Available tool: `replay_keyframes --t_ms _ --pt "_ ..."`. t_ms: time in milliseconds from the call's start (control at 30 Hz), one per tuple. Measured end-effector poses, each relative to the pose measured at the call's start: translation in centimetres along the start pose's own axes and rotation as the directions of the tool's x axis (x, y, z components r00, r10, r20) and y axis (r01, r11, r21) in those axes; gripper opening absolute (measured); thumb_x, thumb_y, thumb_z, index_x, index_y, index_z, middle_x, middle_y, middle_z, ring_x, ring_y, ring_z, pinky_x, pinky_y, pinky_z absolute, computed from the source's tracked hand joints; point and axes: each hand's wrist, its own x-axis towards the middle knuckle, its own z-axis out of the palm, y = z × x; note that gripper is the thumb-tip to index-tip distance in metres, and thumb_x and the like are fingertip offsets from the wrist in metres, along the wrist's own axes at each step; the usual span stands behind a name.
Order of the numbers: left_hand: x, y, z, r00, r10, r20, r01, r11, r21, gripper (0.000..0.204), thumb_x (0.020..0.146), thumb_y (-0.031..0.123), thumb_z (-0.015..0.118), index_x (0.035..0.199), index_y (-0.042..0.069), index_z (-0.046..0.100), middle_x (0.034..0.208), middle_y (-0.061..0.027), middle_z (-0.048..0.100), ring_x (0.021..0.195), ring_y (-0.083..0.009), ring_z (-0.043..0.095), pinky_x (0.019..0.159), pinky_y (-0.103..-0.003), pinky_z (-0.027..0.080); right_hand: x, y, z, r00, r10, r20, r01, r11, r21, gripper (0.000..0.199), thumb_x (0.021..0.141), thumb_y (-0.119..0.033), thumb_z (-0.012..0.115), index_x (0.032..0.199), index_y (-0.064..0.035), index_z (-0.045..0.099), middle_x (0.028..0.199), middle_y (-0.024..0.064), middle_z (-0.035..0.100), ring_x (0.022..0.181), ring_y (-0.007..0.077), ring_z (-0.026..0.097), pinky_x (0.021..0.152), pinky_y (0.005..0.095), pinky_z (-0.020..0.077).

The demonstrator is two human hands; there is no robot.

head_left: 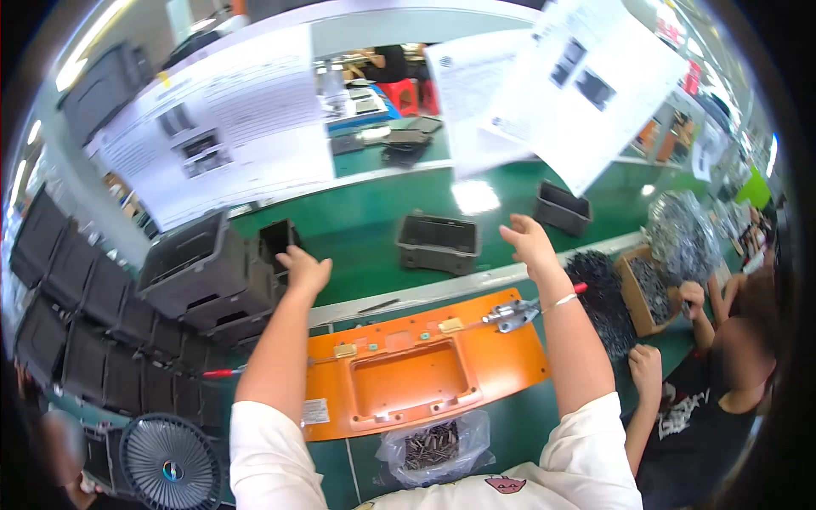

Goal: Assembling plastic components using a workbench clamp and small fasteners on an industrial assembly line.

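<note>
Both of my arms stretch forward over an orange fixture plate [510,357] with a recessed rectangular middle. My left hand [308,272] is open beside a small dark plastic housing [279,240], its fingertips close to that part; whether they touch it I cannot tell. My right hand [529,243] is open too, with fingers apart and nothing in them. Left of it, a dark grey rectangular housing [439,241] sits on the green conveyor surface [357,229], apart from the hand. Another open dark housing [563,209] lies beyond my right hand.
Toggle clamps [513,315] with red handles flank the fixture. A plastic-lined container of small metal pins [432,445] stands in front. Stacked dark housings [195,263] fill the left, near a fan [172,463]. At right are black parts [599,297], a carton [648,293] and a co-worker [705,408]. Paper sheets [221,119] hang above.
</note>
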Motion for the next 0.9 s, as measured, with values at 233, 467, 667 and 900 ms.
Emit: replay_keyframes --t_ms 233,467,667,900 --pt "5.0 -4.6 1.9 0.997 0.0 -0.075 0.001 1.0 0.004 0.037 0.075 0.025 0.075 0.062 -0.001 0.052 0.055 -0.0071 0.054 0.043 -0.0189 0.053 0.041 -0.034 0.042 -12.6 4.1 -11.0 0.922 -0.353 -0.156 0.353 0.935 -0.031 0.027 0.085 -0.009 0.068 0.107 0.0032 0.061 0.09 0.0106 0.069 0.08 0.0158 0.066 0.07 0.0288 0.0514" --pt "-3.7 4.4 -2.2 0.967 0.243 -0.074 -0.254 0.908 -0.332 0.027 0.088 0.015 0.066 0.107 -0.003 0.063 0.078 -0.0067 0.064 0.045 -0.0131 0.057 0.041 -0.026 0.042 -20.3 12.0 -13.2 0.949 -0.115 -0.293 -0.129 0.707 -0.695 0.034 0.07 -0.017 0.08 0.097 -0.0025 0.065 0.085 0.0132 0.062 0.077 0.0277 0.063 0.07 0.0372 0.0511" --pt "-18.4 5.9 -7.0 0.692 0.711 -0.122 -0.691 0.604 -0.397 0.025 0.074 0.002 0.067 0.098 -0.002 0.061 0.081 -0.003 0.053 0.073 -0.0118 0.05 0.059 -0.025 0.039 -18.7 16.5 -11.3 0.92 -0.137 -0.368 -0.157 0.73 -0.665 0.027 0.074 -0.016 0.077 0.091 -0.002 0.062 0.091 0.0155 0.059 0.085 0.0325 0.061 0.074 0.0391 0.0502" --pt "-26.7 1.3 -8.5 0.636 0.769 0.063 -0.749 0.635 -0.191 0.026 0.064 -0.005 0.065 0.089 0.002 0.065 0.073 -0.0108 0.053 0.064 -0.026 0.056 0.055 -0.033 0.043 -18.5 12.1 -12.0 0.952 -0.004 -0.305 -0.011 0.999 -0.048 0.01 0.083 0.002 0.067 0.083 -0.0018 0.058 0.073 0.0019 0.061 0.059 0.0086 0.058 0.054 0.022 0.0461"
